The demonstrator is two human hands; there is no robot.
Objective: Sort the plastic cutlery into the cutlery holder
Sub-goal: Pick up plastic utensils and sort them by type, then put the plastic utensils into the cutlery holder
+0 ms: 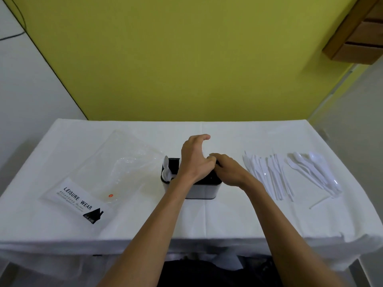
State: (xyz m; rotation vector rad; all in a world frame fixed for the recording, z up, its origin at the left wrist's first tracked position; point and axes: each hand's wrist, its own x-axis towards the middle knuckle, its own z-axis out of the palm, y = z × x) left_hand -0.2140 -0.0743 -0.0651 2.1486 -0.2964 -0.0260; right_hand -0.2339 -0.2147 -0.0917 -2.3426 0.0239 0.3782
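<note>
A yellow wall (pixel 186 59) fills the upper view, and below it stands a table (pixel 228 220) draped in a white cloth. On its left part lies a large clear plastic bag (pixel 116 166), flat, with a white label (pixel 83 201) reading "LEISURE WEAR" at its near corner. Both bare forearms reach in from the near edge and meet at the table's middle, over the cutlery holder (pixel 204 190), a box with pale walls and a dark inside that stands upright between the bag and the loose cutlery. The left hand (pixel 193 160) arches over the holder's top with one finger lifted and curved. The right hand (pixel 230 170) sits over the holder's right end, knuckles up, fingers bent downward and touching the left hand. Whether either hand grasps anything is hidden. Right of the holder, a pile of white knives (pixel 269 177) lies spread on the cloth, and farther right a smaller heap of forks and spoons (pixel 313 172). A few white spoons (pixel 166 170) stand bowl-up in the holder's left compartment. A thin white stick (pixel 319 201) lies alone near the right heap.
</note>
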